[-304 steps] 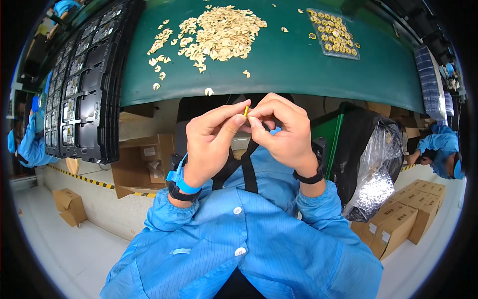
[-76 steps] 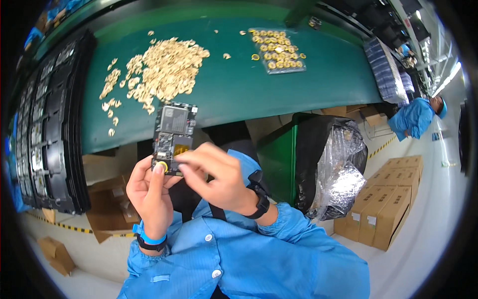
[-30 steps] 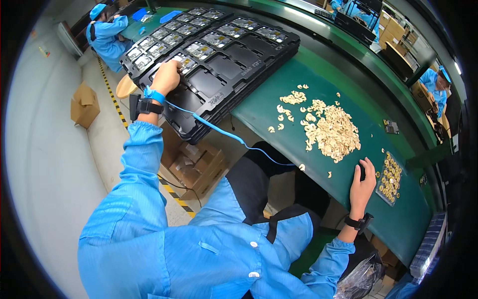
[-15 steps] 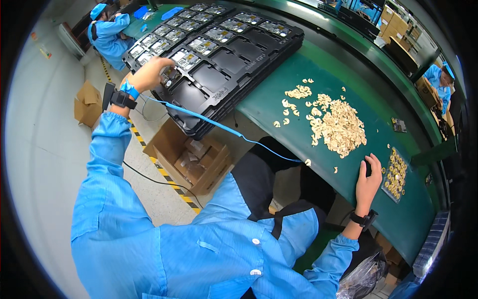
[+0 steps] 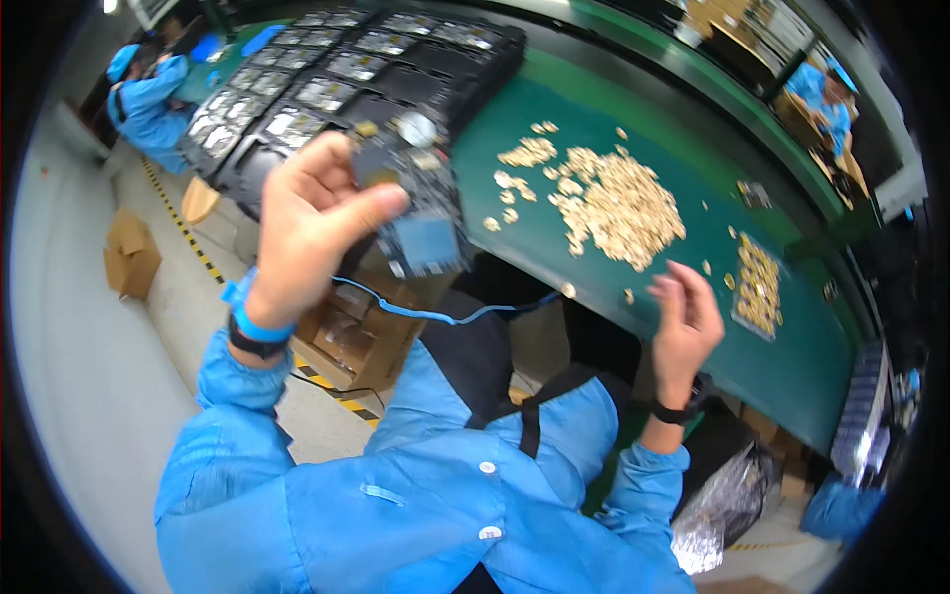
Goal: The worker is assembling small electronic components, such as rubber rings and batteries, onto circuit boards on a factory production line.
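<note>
My left hand [image 5: 322,213] is raised in front of the black tray stack [image 5: 475,94], thumb and fingers closed on a circuit board [image 5: 426,188]. The board is dark, with a pale blue square and a round silvery part, and it tilts upward, blurred by motion. Around that wrist sits a blue band [image 5: 259,312] with a coiled blue cord [image 5: 416,315]. My right hand [image 5: 688,322] hovers by the green table's near edge, fingers loosely bent and apart, nothing visible in them. Nearest to it lie a pile of small pale curved pieces [image 5: 623,208] and a clear sheet of round yellow parts [image 5: 758,287].
More boards [image 5: 322,94] fill several tray pockets. A small board [image 5: 754,194] lies at the table's far right. Below stand an open carton [image 5: 351,346] and another carton [image 5: 132,257]. Two people in blue, one person at left [image 5: 148,104] and another person at right [image 5: 823,104], sit farther off.
My left hand has lifted the circuit board off the tray and brought it right and nearer. My right hand has risen slightly leftward, its fingers more bent. The view has shifted.
</note>
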The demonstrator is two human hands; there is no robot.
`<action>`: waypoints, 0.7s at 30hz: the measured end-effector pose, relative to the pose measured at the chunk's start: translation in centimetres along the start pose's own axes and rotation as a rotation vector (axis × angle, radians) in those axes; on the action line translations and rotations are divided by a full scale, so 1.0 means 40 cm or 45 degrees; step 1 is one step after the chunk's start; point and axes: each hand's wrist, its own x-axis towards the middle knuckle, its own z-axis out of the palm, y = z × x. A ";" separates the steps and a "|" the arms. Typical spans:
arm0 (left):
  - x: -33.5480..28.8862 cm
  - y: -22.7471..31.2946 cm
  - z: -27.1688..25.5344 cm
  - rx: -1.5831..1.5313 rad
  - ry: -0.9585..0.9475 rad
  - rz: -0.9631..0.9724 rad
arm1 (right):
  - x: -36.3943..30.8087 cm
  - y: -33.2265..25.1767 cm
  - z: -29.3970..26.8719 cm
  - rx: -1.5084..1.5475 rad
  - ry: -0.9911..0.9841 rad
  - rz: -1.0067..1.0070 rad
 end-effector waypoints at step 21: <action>-0.111 -0.205 0.317 -0.029 -0.891 -0.752 | -0.151 -0.087 -0.081 0.181 -0.763 0.383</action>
